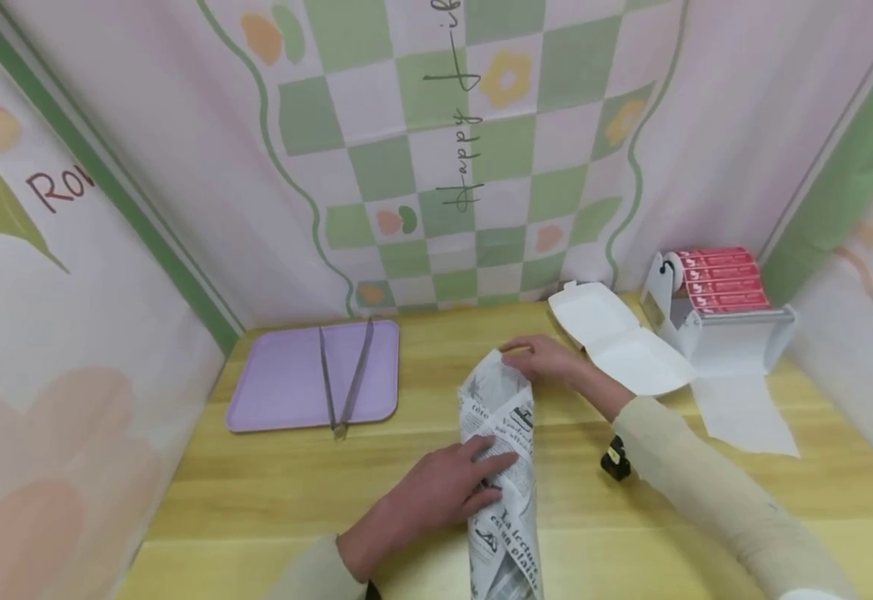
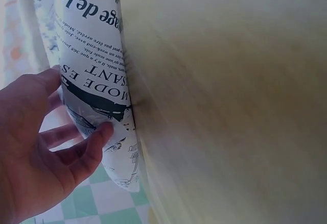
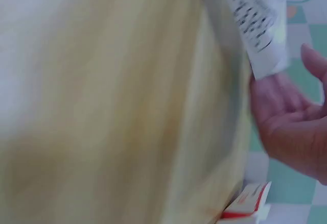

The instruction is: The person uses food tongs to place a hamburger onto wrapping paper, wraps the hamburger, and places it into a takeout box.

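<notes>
A long roll wrapped in newspaper-print paper lies on the table, running away from the person. My left hand rests on its middle with the fingers spread over the paper; in the left wrist view the fingertips touch the printed side. At the far end the paper rises to a pointed flap. My right hand is at that flap, fingertips right at its edge. The right wrist view has the fingers extended behind the paper's tip and the thumb apart from it. Whatever the paper wraps is hidden.
A lilac tray stands at the back left, with metal tongs lying across it. To the back right are an open white clamshell box and a dispenser with a red-printed roll and a white sheet hanging out. A patterned curtain borders the table.
</notes>
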`<control>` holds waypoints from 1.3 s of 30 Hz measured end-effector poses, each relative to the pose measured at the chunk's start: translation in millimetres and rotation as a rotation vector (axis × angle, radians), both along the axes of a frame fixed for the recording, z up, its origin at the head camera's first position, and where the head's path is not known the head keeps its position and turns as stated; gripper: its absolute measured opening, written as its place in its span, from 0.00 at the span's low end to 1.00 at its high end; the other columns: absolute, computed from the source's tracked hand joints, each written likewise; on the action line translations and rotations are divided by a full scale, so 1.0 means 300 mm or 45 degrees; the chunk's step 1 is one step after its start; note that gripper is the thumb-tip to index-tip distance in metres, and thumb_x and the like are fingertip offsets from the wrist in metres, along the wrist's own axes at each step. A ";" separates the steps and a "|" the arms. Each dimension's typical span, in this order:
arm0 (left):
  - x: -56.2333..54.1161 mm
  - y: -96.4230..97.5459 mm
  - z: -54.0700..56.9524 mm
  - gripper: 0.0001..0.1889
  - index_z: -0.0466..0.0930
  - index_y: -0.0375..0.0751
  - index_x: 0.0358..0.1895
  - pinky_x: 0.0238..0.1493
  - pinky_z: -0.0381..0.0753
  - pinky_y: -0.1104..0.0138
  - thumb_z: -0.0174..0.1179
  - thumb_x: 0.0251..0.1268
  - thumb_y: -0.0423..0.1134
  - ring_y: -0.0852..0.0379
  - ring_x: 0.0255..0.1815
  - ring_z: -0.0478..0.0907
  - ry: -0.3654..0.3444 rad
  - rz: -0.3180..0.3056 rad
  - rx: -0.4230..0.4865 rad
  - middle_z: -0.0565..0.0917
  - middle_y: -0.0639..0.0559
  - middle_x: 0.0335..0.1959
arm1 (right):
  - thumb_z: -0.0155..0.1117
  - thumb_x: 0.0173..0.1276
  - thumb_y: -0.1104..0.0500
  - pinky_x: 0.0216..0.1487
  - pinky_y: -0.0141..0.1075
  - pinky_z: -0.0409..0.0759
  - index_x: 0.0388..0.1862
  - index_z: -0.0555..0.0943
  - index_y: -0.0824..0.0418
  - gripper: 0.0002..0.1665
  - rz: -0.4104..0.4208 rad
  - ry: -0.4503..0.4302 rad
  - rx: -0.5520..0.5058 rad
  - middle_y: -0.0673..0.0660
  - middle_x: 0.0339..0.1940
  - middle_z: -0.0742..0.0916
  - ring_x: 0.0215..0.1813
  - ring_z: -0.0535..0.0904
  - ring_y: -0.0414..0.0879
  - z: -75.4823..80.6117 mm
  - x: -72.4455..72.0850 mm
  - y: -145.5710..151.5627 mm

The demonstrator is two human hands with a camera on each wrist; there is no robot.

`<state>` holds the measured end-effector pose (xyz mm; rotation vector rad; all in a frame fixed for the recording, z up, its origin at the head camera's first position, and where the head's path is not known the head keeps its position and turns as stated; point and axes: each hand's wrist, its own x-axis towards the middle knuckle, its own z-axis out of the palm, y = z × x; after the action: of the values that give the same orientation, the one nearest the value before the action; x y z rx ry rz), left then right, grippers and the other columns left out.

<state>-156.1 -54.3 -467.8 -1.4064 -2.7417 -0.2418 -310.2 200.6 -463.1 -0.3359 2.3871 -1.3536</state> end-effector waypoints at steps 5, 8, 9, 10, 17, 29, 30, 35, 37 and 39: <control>-0.007 0.011 -0.003 0.23 0.66 0.65 0.73 0.45 0.85 0.65 0.44 0.79 0.53 0.54 0.51 0.84 0.025 0.017 0.018 0.75 0.49 0.66 | 0.60 0.74 0.55 0.37 0.34 0.81 0.67 0.67 0.77 0.33 -0.125 -0.064 0.037 0.63 0.40 0.87 0.34 0.81 0.42 -0.024 0.079 0.046; -0.020 0.011 0.002 0.22 0.68 0.64 0.72 0.48 0.84 0.66 0.47 0.78 0.53 0.54 0.53 0.83 0.032 -0.011 0.037 0.77 0.48 0.64 | 0.62 0.73 0.54 0.35 0.35 0.82 0.59 0.72 0.79 0.30 -0.113 -0.079 0.077 0.65 0.39 0.88 0.33 0.83 0.44 -0.009 0.154 0.050; -0.024 0.010 0.003 0.22 0.69 0.64 0.71 0.50 0.84 0.66 0.48 0.77 0.53 0.55 0.54 0.82 0.028 -0.023 0.044 0.77 0.48 0.64 | 0.62 0.73 0.53 0.35 0.33 0.82 0.57 0.74 0.78 0.28 -0.099 -0.119 0.074 0.64 0.37 0.88 0.33 0.83 0.44 -0.005 0.177 0.050; -0.029 0.010 0.006 0.22 0.70 0.63 0.71 0.52 0.83 0.66 0.49 0.77 0.53 0.55 0.55 0.81 0.018 -0.038 0.048 0.78 0.49 0.63 | 0.62 0.73 0.53 0.34 0.32 0.81 0.55 0.75 0.77 0.27 -0.076 -0.165 0.056 0.61 0.34 0.88 0.31 0.83 0.43 -0.002 0.198 0.050; -0.043 0.004 -0.004 0.23 0.69 0.62 0.72 0.61 0.79 0.65 0.50 0.77 0.52 0.55 0.61 0.77 0.018 -0.117 0.077 0.78 0.48 0.62 | 0.59 0.75 0.56 0.49 0.35 0.86 0.59 0.73 0.78 0.27 -0.061 -0.533 -0.413 0.54 0.39 0.88 0.41 0.85 0.41 -0.021 0.266 0.021; -0.036 0.003 -0.041 0.21 0.72 0.61 0.70 0.57 0.79 0.68 0.50 0.77 0.52 0.57 0.57 0.77 0.090 -0.184 0.170 0.79 0.48 0.59 | 0.57 0.74 0.64 0.48 0.33 0.86 0.50 0.80 0.71 0.12 -0.159 -0.609 -0.742 0.51 0.37 0.89 0.42 0.86 0.40 -0.093 0.313 -0.003; -0.036 0.003 -0.040 0.22 0.72 0.61 0.70 0.57 0.80 0.69 0.50 0.77 0.52 0.57 0.57 0.77 0.093 -0.181 0.169 0.78 0.49 0.59 | 0.57 0.74 0.64 0.47 0.33 0.86 0.46 0.82 0.68 0.10 -0.193 -0.603 -0.754 0.51 0.35 0.89 0.41 0.86 0.40 -0.096 0.311 -0.002; -0.042 0.004 -0.035 0.22 0.71 0.62 0.70 0.56 0.79 0.70 0.50 0.77 0.51 0.57 0.56 0.77 0.074 -0.169 0.170 0.78 0.49 0.60 | 0.57 0.74 0.64 0.46 0.31 0.85 0.41 0.84 0.68 0.10 -0.271 -0.564 -0.819 0.50 0.34 0.90 0.40 0.86 0.39 -0.101 0.299 -0.006; -0.042 0.004 -0.033 0.22 0.71 0.61 0.70 0.55 0.79 0.70 0.51 0.77 0.51 0.58 0.56 0.77 0.056 -0.171 0.172 0.77 0.49 0.60 | 0.55 0.76 0.63 0.47 0.31 0.85 0.46 0.83 0.71 0.13 -0.271 -0.558 -0.843 0.51 0.36 0.90 0.41 0.86 0.40 -0.102 0.300 -0.009; -0.041 0.003 -0.031 0.22 0.71 0.62 0.70 0.56 0.79 0.70 0.51 0.76 0.51 0.57 0.56 0.76 0.040 -0.170 0.174 0.77 0.49 0.60 | 0.52 0.78 0.61 0.50 0.32 0.85 0.53 0.78 0.75 0.18 -0.259 -0.560 -0.867 0.51 0.39 0.90 0.44 0.86 0.41 -0.104 0.303 -0.012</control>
<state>-168.5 -53.3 -477.3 -1.5428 -2.5552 -0.4011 -219.2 196.9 -494.2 0.0417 1.5883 -2.0636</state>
